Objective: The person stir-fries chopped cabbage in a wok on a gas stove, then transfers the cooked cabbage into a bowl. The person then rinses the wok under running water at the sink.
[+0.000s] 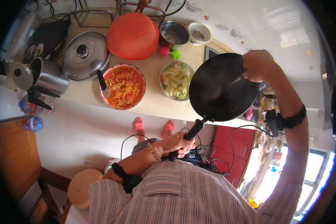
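My left hand (179,144) grips the black handle of a dark wok (221,92). The wok is tilted over the counter's front edge, its inside facing up at me. At its far right rim is my right hand (259,65), fingers curled. A pale streak beneath the thumb may be a utensil or a glint; the fist hides what it holds. Left of the wok, close to its rim, a bowl of cut pale-green vegetables (176,79) stands on the counter. Farther left is a bowl of orange-red cooked food (124,86), with a black-handled utensil (102,81) at its left rim.
Red plastic colanders (133,35), a metal pot (174,32) and a white bowl (199,33) stand along the wall. At left are a steel lid (85,54) and tall pot (50,75). Cables (207,156) hang by red cabinets (235,151); a wooden chair (16,145) stands left.
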Motion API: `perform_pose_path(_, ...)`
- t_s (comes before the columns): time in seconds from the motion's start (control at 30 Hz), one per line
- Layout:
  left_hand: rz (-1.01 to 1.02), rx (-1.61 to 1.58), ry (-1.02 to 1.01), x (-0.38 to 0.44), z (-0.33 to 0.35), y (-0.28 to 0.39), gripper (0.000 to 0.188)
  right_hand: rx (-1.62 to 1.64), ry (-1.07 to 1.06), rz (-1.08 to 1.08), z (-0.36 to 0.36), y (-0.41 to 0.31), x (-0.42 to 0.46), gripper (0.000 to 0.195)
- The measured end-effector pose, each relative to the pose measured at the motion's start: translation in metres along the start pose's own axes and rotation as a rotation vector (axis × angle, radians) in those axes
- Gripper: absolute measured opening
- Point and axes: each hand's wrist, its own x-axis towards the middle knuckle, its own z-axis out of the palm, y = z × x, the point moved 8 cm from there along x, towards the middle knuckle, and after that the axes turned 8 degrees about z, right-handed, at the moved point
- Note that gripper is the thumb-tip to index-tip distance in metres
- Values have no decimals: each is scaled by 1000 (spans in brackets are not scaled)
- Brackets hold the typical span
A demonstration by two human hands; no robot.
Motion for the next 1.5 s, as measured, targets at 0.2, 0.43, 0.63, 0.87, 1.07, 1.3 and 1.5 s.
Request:
perform_pose_path(0.2,-28,-27,-27,3,1,-4,17,259,67,-15,0,-4,4,21)
perform_pose_path(0.43,10,33,42,4,2,-1,17,-89,171,154,-23,29,-50,13)
perform_pose_path(0.63,30,87,109,7,3,1,16,-111,168,137,-7,18,-47,10)
perform_pose_path(0.87,-42,7,9,10,10,-15,15,60,67,31,27,-20,-39,11)
perform_pose_path(1.07,-43,50,29,13,10,-11,13,146,343,-5,6,-28,-49,9)
perform_pose_path(1.3,-50,69,10,16,9,-12,13,12,592,-78,6,-77,-54,24)
perform_pose_path(1.5,-66,92,33,15,4,-16,15,-13,653,-119,13,-77,-64,28)
